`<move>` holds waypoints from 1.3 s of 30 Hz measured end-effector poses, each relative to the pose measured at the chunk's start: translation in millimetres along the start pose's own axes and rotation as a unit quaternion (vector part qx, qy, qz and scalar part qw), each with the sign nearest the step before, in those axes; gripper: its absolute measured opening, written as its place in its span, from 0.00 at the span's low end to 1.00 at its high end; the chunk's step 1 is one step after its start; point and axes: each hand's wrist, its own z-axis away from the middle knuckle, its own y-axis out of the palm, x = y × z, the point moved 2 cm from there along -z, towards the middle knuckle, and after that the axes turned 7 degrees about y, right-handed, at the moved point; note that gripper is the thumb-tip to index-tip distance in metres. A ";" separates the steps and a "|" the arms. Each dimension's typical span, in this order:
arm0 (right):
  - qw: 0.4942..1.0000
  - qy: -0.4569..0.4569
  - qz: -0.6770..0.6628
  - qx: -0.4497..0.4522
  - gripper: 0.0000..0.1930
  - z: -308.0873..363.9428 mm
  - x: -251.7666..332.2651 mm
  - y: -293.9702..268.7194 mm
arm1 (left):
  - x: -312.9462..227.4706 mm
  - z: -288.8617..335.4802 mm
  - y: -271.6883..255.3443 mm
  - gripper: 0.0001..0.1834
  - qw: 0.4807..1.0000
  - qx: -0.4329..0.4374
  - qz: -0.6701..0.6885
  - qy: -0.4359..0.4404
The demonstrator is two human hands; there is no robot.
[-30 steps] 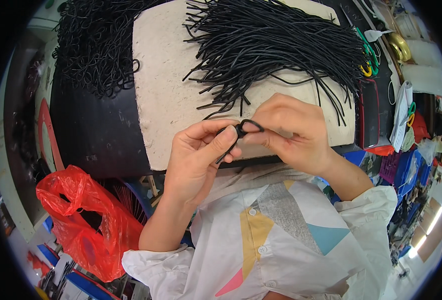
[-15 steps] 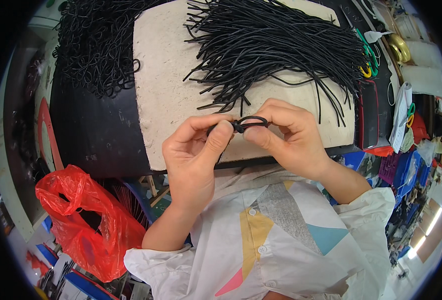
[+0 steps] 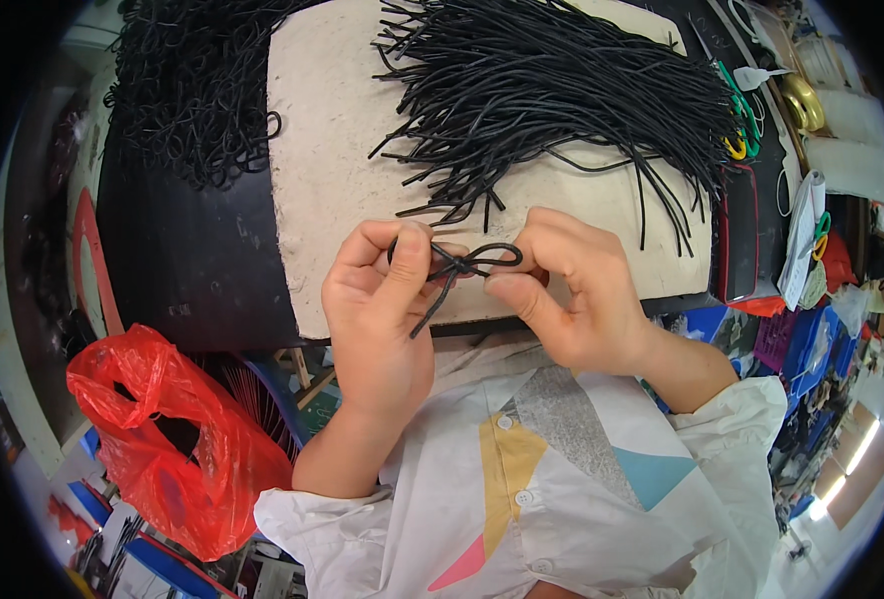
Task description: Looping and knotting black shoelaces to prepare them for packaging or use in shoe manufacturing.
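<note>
Between my hands, a short black cord (image 3: 459, 265) is looped into a bow shape with a crossing or knot at its middle. My left hand (image 3: 382, 290) pinches the left side of it between thumb and fingers, and one loose end hangs down beside that thumb. My right hand (image 3: 577, 285) is closed at the right-hand loop, thumb and forefinger pressed near the cord. Just beyond my hands, a thick bundle of straight black cords (image 3: 562, 95) lies across a cream-coloured board (image 3: 337, 150).
A heap of looped black cords (image 3: 197, 90) is at the far left on the black table (image 3: 192, 260). A red plastic bag (image 3: 177, 449) hangs at the near left. On the right are a dark phone with a red edge (image 3: 738, 235), green-handled scissors (image 3: 747, 115) and gold tape (image 3: 804, 103).
The knot in the cord has shifted left and slightly down. The right loop now shows more fully, and a loose end hangs visibly below my left thumb.
</note>
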 end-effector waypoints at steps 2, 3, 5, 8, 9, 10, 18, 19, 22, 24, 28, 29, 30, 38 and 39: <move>1.000 -0.019 0.019 -0.003 0.07 2.0 -3.0 0.3 | -2.1 0.1 0.4 0.05 0.999 -0.018 0.034 -0.025; 0.999 -0.023 0.026 -0.008 0.06 3.4 -6.7 -0.2 | -1.4 -1.4 -0.6 0.06 0.999 -0.012 0.022 -0.023; 0.999 -0.011 -0.029 -0.029 0.07 2.2 -12.2 -0.1 | 0.1 -6.4 -1.7 0.06 1.000 0.002 -0.003 -0.015; 0.983 0.058 -0.172 -0.023 0.12 0.2 -14.7 -3.9 | -2.8 -4.8 4.4 0.08 0.996 0.018 -0.086 -0.001; 0.986 0.062 -0.157 -0.017 0.11 -0.9 -12.9 -7.6 | -3.5 -3.6 5.3 0.10 0.996 0.031 -0.083 -0.030; 0.988 0.064 -0.140 -0.013 0.10 -2.3 -10.9 -11.8 | -5.3 -2.7 6.6 0.11 0.994 0.047 -0.080 -0.058; 0.999 -0.041 -0.023 0.006 0.04 -2.5 -1.7 -17.6 | -15.2 -3.5 -0.2 0.13 0.952 0.215 -0.212 -0.043; 0.986 0.073 -0.147 0.041 0.05 -2.3 -5.8 -15.6 | -15.8 -3.1 -0.2 0.13 0.935 0.251 -0.250 -0.002; 0.887 0.278 -0.351 0.118 0.10 -2.8 -13.7 -11.6 | -13.8 -3.3 3.6 0.14 0.956 0.203 -0.210 -0.009; 0.879 0.290 -0.357 0.124 0.09 -2.3 -12.8 -15.4 | -11.4 -3.7 1.6 0.14 0.967 0.173 -0.184 -0.046; 0.914 0.246 -0.314 0.069 0.08 0.1 -15.1 -16.0 | -11.0 -6.8 -1.0 0.12 0.968 0.147 -0.141 -0.147; 0.929 0.219 -0.292 0.067 0.08 -0.2 -14.3 -15.7 | -10.7 -5.8 -0.9 0.11 0.966 0.146 -0.133 -0.165; 0.942 0.191 -0.269 0.064 0.08 -0.4 -13.4 -15.6 | -10.4 -4.9 -0.7 0.11 0.964 0.145 -0.124 -0.183; 0.963 0.118 -0.211 0.122 0.09 3.4 -10.1 -9.4 | -16.0 -5.4 2.2 0.07 0.930 0.240 -0.160 -0.226; 0.921 0.182 -0.303 0.162 0.10 4.5 -11.8 -6.1 | -16.5 -5.1 2.8 0.07 0.929 0.251 -0.152 -0.226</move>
